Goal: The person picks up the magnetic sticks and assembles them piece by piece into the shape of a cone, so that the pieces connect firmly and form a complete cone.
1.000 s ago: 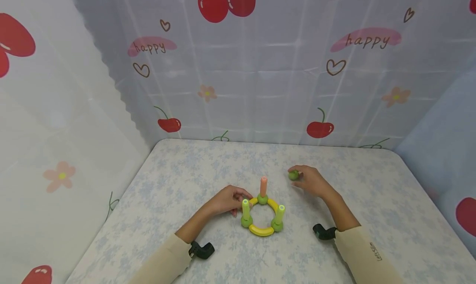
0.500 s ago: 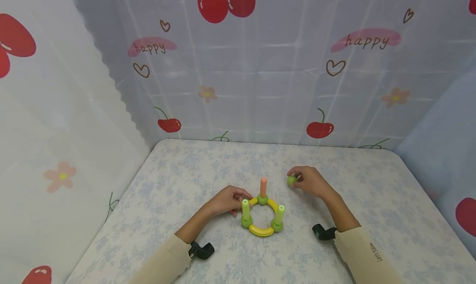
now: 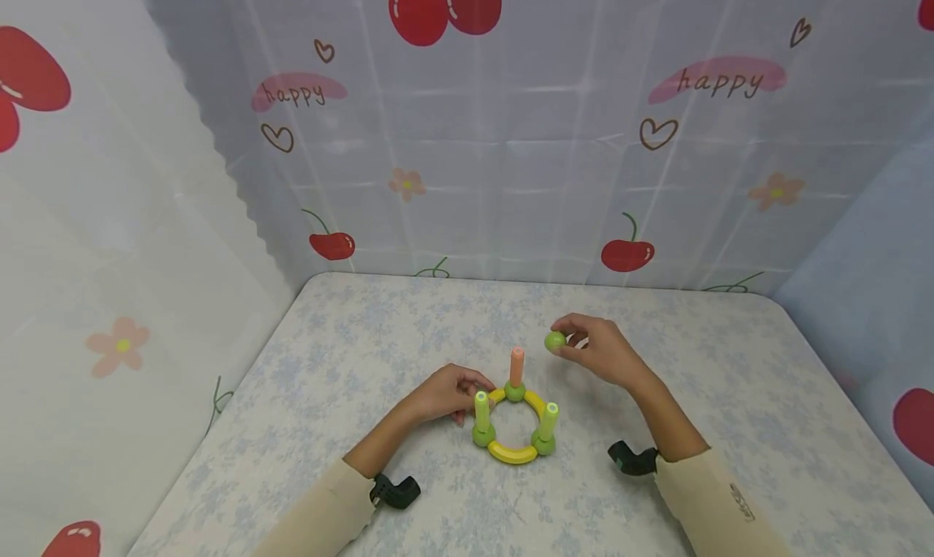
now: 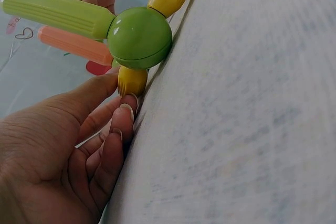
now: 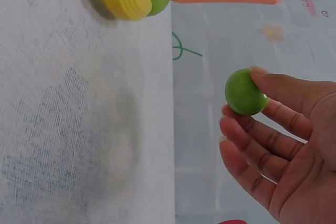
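Note:
A ring of curved yellow rods [image 3: 513,453] joined by three green balls lies on the table. From the balls rise two light green rods [image 3: 482,412] and one orange rod [image 3: 516,367]. My left hand [image 3: 447,392] pinches the yellow rod at the ring's left back, its thumb and fingertips around it beside a green ball [image 4: 139,38] in the left wrist view. Above the table, behind and right of the orange rod, my right hand [image 3: 604,352] holds a loose green ball [image 3: 555,341] between thumb and fingers. In the right wrist view that ball [image 5: 245,92] is apart from the orange rod.
The table [image 3: 350,322] has a pale cloth with a blue floral pattern. Curtains [image 3: 467,152] printed with cherries and flowers stand behind it and at both sides. A black wrist camera [image 3: 633,458] sits below each hand.
My right hand has shifted left and slightly up with the green ball, which has come nearer the orange rod. The left hand and the ring have stayed in place.

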The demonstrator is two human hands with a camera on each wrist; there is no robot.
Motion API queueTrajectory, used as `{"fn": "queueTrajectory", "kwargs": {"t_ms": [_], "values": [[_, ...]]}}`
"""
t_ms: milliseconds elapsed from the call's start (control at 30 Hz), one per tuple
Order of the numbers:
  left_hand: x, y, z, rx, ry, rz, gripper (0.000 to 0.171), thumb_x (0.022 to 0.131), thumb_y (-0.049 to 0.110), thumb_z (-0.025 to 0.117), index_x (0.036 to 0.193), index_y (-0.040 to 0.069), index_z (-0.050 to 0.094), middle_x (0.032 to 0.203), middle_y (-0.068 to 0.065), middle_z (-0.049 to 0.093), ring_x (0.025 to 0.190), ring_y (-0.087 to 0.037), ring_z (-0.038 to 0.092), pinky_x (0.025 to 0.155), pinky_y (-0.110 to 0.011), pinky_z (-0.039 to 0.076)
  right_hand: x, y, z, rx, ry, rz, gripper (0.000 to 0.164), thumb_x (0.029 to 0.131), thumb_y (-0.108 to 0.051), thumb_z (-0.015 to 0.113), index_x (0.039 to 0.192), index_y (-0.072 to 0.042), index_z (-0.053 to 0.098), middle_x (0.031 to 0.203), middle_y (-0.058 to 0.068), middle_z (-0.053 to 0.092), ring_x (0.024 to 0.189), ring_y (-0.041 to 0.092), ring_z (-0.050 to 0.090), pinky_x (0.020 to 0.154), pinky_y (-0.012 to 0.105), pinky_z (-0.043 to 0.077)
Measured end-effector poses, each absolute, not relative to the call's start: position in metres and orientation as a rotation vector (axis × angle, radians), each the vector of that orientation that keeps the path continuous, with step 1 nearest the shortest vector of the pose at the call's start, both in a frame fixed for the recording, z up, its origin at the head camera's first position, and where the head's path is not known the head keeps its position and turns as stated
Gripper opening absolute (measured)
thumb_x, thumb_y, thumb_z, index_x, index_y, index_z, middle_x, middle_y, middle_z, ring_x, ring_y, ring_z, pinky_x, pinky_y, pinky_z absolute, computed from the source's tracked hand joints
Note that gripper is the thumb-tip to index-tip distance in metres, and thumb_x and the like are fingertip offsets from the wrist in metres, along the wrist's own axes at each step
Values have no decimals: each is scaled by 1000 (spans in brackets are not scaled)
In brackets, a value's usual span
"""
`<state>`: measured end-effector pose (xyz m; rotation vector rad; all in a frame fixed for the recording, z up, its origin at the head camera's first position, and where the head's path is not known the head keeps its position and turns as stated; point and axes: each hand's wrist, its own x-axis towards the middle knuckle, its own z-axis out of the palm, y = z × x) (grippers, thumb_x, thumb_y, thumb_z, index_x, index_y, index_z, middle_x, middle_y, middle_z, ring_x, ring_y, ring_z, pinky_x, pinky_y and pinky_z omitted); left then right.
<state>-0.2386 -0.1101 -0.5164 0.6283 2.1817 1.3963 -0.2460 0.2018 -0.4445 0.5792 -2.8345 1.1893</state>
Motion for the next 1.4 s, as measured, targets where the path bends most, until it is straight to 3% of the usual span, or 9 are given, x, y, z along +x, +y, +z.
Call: {"fn": "queueTrajectory", "kwargs": {"t_ms": [467, 1233, 1400], "values": [[-238, -110, -515, 638, 2176, 1391, 25, 95, 13, 71, 121, 11, 74, 70, -6, 66, 45, -16, 57, 46, -28, 52, -228, 182, -424, 665, -2653, 1335, 37, 90, -18, 80, 125, -15, 71, 112, -2, 73, 93, 17, 67, 75, 33, 57], [-242, -111, -518, 680, 2182, 1391, 27, 96, 4, 65, 121, 10, 74, 67, -6, 65, 44, -17, 58, 46, -28, 52, -219, 165, -426, 837, -2520, 1377, 31, 89, -19, 81, 118, -21, 70, 109, -9, 71, 93, 11, 67, 74, 32, 55], [-244, -117, -508, 709, 2156, 1363, 28, 100, 5, 59, 123, 10, 73, 75, -10, 69, 48, -20, 61, 50, -33, 56, -219, 165, -424, 833, -2524, 1374, 32, 87, -16, 82, 117, -20, 70, 109, -9, 72, 92, 11, 67, 73, 32, 55]]}}
